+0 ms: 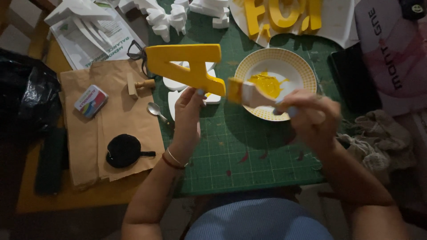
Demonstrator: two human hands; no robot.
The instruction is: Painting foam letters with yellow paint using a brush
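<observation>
We see left hand (189, 109) grip closed on yellow letter (187, 66), raised off worktop (240, 151) for access; right hand (307, 115) grip closed on brush (247, 92), bristles at letter's end; paint bowl (302, 66) just behind.

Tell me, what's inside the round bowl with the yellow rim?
The bowl holds a puddle of yellow paint. The right hand and brush cover its near edge, so that part is hidden.

The left hand (189, 106) pinches a yellow letter (187, 64) above its fingertips; the right hand (307, 118) grips a brush (243, 92) whose bristles touch the letter.
</observation>
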